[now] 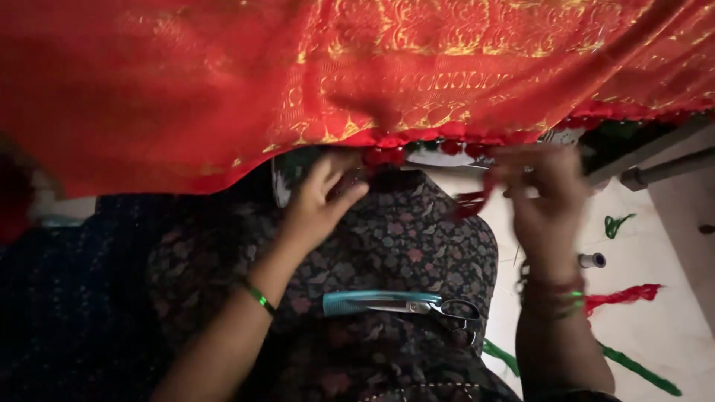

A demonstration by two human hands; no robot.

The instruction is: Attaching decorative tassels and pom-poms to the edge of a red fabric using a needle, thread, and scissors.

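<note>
Overall count: one red cloth, one pair of scissors, one spool, two red thread bundles, three green thread bundles, two hands.
Red cloth [357, 82]: a wide red fabric with gold woven patterning, hanging across the whole top of the view; its lower hem carries a row of small red tassels [417, 145].
Cloth position: above the lap, its hem running from the left edge down to the middle and up toward the top right corner.
Left hand [320, 201]: raised to the hem, palm side down, fingers bent, thumb and forefinger pinched at a tassel at the hem's lowest point; a green bangle [259, 296] sits on the forearm.
Right hand [547, 197]: blurred, lifted just under the hem to the right, fingers curled round a short bundle of red thread [473, 202] that trails toward the left; red and green bangles on the wrist.
Scissors [406, 305]: lying flat on the lap, on the dark flowered garment [402, 238], teal sheath over the blades pointing left, black handles to the right; touched by neither hand.
Floor [670, 327]: pale, at the right edge; on it a small white spool [593, 260], one red thread bundle [622, 296] and three green thread bundles, one near the spool [617, 223] and two by the lower right corner [640, 370].
</note>
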